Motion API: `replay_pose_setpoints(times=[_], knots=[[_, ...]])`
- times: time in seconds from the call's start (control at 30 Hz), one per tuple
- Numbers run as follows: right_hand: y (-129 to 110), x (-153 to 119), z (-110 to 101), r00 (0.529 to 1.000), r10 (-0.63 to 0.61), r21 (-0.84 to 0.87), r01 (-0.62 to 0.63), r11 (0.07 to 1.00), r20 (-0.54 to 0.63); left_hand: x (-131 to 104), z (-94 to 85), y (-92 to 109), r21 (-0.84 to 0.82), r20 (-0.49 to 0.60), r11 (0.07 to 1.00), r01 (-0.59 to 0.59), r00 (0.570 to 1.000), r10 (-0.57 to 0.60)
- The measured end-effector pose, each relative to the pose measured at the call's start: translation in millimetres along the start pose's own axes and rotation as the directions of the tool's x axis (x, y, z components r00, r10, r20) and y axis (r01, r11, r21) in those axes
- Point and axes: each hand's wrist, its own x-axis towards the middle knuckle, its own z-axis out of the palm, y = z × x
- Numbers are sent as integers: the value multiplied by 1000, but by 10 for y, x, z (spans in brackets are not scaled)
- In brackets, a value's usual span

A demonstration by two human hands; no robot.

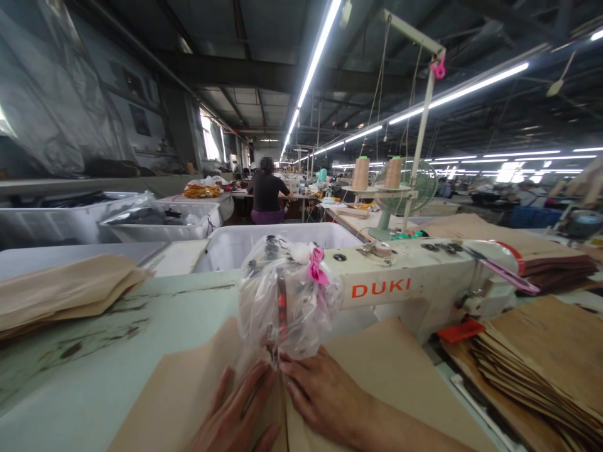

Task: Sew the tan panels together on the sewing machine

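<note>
A tan sheet (pixel 372 358), paper or cloth I cannot tell, lies under the head of a white sewing machine (pixel 391 282) marked DUKI. A seam or fold line runs down it towards me from the presser foot (pixel 272 353). My left hand (pixel 240 405) rests flat on the sheet left of that line, fingers spread. On the other side, my right hand (pixel 325 389) presses down with its fingers stretched towards the foot. Clear plastic wrap (pixel 264 301) with a pink tie (pixel 317 267) covers the machine head. The needle tip is too small to make out.
Tan sheets (pixel 70 289) lie stacked at left, and brown layered pieces (pixel 541 364) at right by a red block (pixel 461 330). Purple-handled snips (pixel 509 274) rest on the machine. Behind are a white bin (pixel 282 229), thread cones (pixel 361 174), a fan (pixel 424 188) and a seated person (pixel 267 194).
</note>
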Motion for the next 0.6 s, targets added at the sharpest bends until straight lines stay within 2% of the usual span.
replay_pose_setpoints(times=[0.13,0.27,0.4,0.6], knots=[[1,20,-4,1000,-11,-1,11,1000,-27,-38,97,-36,20,59,1000,-16,998,15],[-10,22,-15,999,-13,0,13,1000,-35,-51,124,-55,23,32,999,-31,999,30],[-9,35,-30,999,-11,-7,11,1000,-43,-3,75,-66,37,-3,997,-69,998,69],[5,50,2,999,-2,-29,1,1000,-36,81,-61,-21,39,11,999,-27,1000,26]])
